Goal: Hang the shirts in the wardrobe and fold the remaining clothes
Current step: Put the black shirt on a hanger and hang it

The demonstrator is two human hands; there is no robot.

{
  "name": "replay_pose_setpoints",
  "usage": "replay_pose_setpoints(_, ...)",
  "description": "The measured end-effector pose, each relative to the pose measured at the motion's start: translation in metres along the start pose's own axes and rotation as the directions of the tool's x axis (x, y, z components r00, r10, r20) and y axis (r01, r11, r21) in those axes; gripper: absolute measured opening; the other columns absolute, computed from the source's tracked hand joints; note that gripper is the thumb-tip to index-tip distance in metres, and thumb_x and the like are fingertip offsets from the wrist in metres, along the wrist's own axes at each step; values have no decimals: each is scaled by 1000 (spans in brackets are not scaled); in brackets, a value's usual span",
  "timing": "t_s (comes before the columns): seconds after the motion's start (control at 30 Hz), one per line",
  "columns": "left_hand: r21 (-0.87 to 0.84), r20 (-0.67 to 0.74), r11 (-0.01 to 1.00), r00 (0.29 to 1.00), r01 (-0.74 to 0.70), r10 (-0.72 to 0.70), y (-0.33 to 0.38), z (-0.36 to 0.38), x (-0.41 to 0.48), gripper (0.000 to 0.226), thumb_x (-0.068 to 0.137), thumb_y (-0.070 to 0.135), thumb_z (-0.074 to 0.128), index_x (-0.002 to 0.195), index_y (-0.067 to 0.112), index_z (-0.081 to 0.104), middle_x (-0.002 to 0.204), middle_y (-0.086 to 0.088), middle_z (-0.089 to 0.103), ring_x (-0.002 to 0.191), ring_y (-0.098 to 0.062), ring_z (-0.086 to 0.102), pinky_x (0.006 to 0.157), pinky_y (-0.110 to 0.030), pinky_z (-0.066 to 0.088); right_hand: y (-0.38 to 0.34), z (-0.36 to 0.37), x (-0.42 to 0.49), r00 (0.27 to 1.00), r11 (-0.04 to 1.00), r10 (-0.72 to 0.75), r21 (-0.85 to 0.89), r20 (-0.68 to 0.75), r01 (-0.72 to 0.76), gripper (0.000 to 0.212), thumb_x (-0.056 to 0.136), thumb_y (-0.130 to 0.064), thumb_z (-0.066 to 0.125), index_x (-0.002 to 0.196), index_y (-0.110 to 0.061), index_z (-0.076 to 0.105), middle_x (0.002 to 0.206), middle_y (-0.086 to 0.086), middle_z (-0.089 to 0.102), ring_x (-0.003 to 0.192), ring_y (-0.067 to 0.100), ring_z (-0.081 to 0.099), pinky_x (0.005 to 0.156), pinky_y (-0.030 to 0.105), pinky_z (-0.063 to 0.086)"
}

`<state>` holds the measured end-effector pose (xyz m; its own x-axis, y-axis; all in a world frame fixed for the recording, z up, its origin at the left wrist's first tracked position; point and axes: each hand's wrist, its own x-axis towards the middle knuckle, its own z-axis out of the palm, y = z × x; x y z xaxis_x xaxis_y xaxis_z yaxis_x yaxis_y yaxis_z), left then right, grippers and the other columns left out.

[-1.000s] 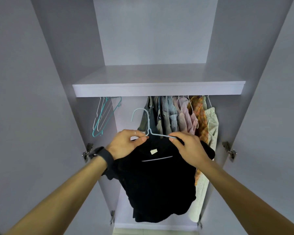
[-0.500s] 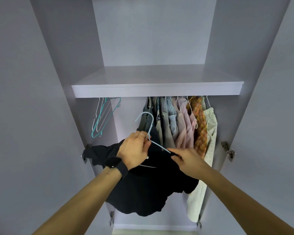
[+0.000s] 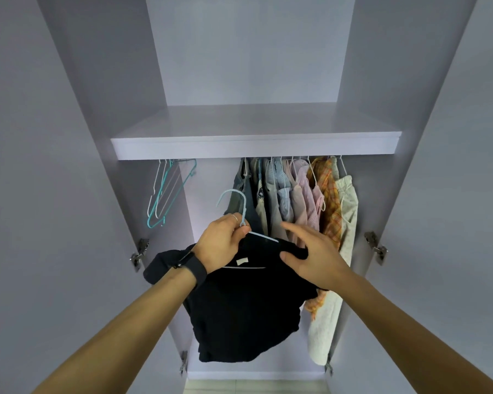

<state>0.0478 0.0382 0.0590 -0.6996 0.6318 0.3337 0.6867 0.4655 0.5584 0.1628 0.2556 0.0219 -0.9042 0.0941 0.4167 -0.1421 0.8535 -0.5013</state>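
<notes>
The black shirt sits on the light blue hanger and drapes below both hands, not yet hooked up under the shelf. The left hand pinches the hanger's neck. Beside it, the right hand clasps the shirt's shoulder with thumb and lower fingers, forefinger straight. Beyond the right hand, hung clothes already fill a row, and spare hangers hang up past the left. I judge only the hooking remains for this shirt. Any clothes for folding are out of view.
</notes>
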Motion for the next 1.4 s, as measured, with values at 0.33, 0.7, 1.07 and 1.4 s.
replay_pose_setpoints(0.33,1,-95,999,994,51,-50,4,8,6,12,102,19,53,103,13,63,99,0,62,86,-14,57,82,-26,47,-8,11,10,998,996,-42,-72,55,46,22,99,-31,60,117,-26,72,100,-12,74,89,3,64,75,12,44)
replay_pose_setpoints(0.7,368,-96,928,995,58,-24,-22,-5,-17,65,101,38,46,158,27,18,145,6,43,132,-17,41,107,-33,39,-33,28,35,995,949,84,-308,53,-64,19,99,-32,52,97,-27,70,87,-6,68,82,16,63,63,28,40)
replay_pose_setpoints(1.07,732,-149,681,976,1,159,-106,-98,81,82,96,36,48,160,30,-4,166,-7,-17,153,-36,-13,120,-58,-4,-60,77,128,901,817,419,-480,111,-320,27,98,-33,51,107,-14,68,110,12,66,106,35,64,84,36,51)
replay_pose_setpoints(1.4,689,-322,723,919,60,230,-156,-68,150,65,103,53,15,152,40,-26,161,3,-32,149,-28,-29,120,-61,-8,-40,135,220,897,820,439,-387,-46,-421,15,92,-21,57,97,-8,61,111,19,66,105,37,64,80,34,52)
